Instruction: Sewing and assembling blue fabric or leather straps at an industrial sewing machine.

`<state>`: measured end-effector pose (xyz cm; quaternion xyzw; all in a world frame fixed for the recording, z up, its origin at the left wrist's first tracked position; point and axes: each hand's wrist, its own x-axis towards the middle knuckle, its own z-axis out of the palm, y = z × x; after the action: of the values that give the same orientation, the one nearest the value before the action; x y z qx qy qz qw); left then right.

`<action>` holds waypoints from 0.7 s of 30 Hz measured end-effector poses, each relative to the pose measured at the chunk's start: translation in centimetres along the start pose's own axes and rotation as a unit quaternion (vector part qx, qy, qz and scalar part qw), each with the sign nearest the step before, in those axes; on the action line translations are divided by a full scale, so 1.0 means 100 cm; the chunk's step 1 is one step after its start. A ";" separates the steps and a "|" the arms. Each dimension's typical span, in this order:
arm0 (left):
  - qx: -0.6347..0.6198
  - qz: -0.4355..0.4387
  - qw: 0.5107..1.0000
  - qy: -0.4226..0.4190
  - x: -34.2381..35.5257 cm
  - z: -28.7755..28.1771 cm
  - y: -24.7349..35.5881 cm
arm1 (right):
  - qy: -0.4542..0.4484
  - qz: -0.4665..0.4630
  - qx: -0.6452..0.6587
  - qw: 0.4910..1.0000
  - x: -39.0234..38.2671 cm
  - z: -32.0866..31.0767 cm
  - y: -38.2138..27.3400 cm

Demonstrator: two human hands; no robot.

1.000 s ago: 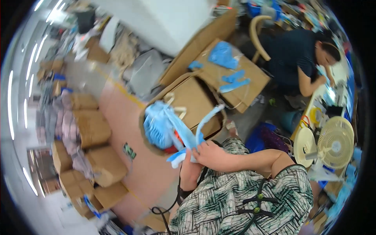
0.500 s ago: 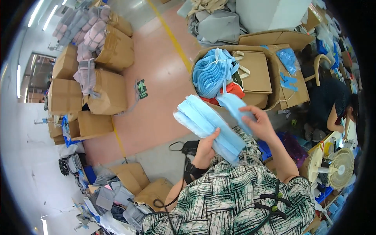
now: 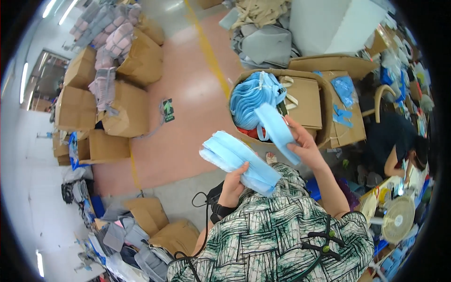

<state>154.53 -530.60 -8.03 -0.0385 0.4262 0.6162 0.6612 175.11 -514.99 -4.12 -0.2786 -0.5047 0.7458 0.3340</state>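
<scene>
The left hand (image 3: 231,183) grasps a thick light-blue pleated stack (image 3: 239,162) near its lower end, thumb laid across the top and the rest of the fingers mostly hidden beneath. The right hand (image 3: 306,148) pinches a single light-blue strip (image 3: 273,126) between thumb and fingers along its right edge. The stack and the strip are both held in the air in front of the body, tilted the same way, with a narrow gap between them. Just beyond the strip stands an open cardboard carton (image 3: 325,110), whose near edge it overlaps in this view (whether they touch, I cannot tell). Inside, on the left, sits a large bundle of blue pieces (image 3: 252,96) gathered with a pale tie, with something red (image 3: 247,133) below it and a closed smaller box (image 3: 304,105) to its right. Beside the carton, a cardboard sheet (image 3: 346,134) bears a blue bag (image 3: 343,89) and some blue scraps (image 3: 342,116). Farther right, a co-worker (image 3: 392,145) leans over a bench near a cream fan (image 3: 398,219).
</scene>
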 end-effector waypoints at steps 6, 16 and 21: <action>0.000 0.067 0.994 0.086 0.007 0.003 0.019 | -0.131 0.088 0.032 0.987 0.037 0.028 0.011; -0.089 0.088 0.988 0.092 0.035 -0.065 0.122 | -0.307 0.094 -0.108 0.941 0.156 0.142 0.056; -0.121 0.046 0.985 0.115 0.077 -0.117 0.228 | -0.328 0.030 -0.138 0.934 0.241 0.237 0.114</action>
<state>128.19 -525.92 -9.35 -0.1691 0.4236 0.6843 0.5690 139.83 -512.70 -8.75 -0.0772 -0.6758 0.7280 0.0861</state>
